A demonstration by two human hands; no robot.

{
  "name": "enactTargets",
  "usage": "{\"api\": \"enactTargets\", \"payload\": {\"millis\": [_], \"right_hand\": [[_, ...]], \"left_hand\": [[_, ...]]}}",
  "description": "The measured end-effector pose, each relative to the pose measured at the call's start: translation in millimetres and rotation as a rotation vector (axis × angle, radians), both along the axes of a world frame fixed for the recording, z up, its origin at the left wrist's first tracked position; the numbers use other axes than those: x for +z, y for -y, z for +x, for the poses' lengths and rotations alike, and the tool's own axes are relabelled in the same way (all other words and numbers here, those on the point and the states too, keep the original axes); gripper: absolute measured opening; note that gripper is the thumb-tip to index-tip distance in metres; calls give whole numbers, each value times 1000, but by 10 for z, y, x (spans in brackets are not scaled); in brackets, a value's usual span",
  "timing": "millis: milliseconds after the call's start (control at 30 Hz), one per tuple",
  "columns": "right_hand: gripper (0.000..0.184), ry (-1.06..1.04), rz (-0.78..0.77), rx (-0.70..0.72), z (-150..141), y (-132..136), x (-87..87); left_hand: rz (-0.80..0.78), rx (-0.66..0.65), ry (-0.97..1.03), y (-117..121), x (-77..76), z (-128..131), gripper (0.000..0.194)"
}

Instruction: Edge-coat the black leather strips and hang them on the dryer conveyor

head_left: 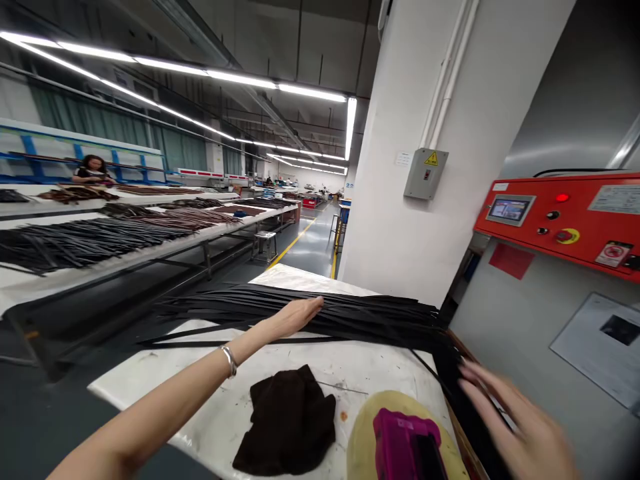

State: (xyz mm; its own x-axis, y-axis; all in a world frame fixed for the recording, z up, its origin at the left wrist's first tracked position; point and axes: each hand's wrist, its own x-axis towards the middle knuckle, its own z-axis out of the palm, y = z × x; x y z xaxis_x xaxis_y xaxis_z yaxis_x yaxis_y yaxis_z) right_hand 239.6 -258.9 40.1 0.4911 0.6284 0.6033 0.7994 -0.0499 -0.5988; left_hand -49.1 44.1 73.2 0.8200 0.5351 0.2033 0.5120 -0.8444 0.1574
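A pile of long black strips (pixel 350 310) lies across the far side of a white table (pixel 210 373) and bends down along its right edge. My left hand (pixel 295 315) reaches out flat over the strips, fingers stretched, touching the top of the pile. My right hand (pixel 515 417) is at the lower right, blurred by motion, fingers spread beside the strips that run along the table's right edge. Neither hand grips anything that I can see.
A dark brown cloth (pixel 290 423) lies on the table near me, beside a magenta tool (pixel 405 443) on a yellowish pad (pixel 360 433). A red control panel (pixel 560 217) stands at the right. Long tables with more strips (pixel 85 240) fill the left; a person (pixel 91 170) sits far off.
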Motion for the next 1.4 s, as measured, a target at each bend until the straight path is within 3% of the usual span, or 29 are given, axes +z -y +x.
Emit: {"api": "enactTargets", "payload": {"millis": [33,100,200,300,433,533,600,667,733,800,1000,1067,1167,1267,1400], "right_hand": [[54,135,-24,131,-61,-291,138],[73,312,-76,242,-171,-826,400],[47,329,-265,344,-142,-1223,648],[45,287,-401,368,279,-996,630],[59,100,-600,348,1079,-336,286],[51,-54,-657,421,1252,-92,85],[48,-101,-559,530,1071,-85,113],[62,-192,-460,675,785,-123,252],[56,-340,-457,852,573,-126,411],[47,-474,-522,972,552,-59,497],[45,-520,-645,898,944,243,281],[41,-500,-676,903,852,244,232],[37,-487,-693,943,562,173,254],[33,-431,-658,980,376,125,287],[33,-334,-635,928,382,157,233]], "left_hand": [[-4,-39,22,89,137,124,31],[-9,-131,55,321,401,395,33],[-28,-300,86,638,745,643,28],[-216,-352,77,699,1040,474,28],[-575,-216,-16,569,1371,-12,31],[-736,-208,-72,725,1504,88,31],[-785,-280,-54,1006,1491,461,30],[-822,-378,-30,1329,1400,932,27],[-874,-445,-36,1573,1271,1308,24],[-944,-448,-31,1671,1141,1451,22],[-1118,-147,146,1636,731,941,24],[-1162,-66,206,1740,566,863,26],[-1224,-47,273,1941,373,907,29],[-1228,-47,309,2037,283,920,30],[-1181,24,353,2001,192,782,31]]}}
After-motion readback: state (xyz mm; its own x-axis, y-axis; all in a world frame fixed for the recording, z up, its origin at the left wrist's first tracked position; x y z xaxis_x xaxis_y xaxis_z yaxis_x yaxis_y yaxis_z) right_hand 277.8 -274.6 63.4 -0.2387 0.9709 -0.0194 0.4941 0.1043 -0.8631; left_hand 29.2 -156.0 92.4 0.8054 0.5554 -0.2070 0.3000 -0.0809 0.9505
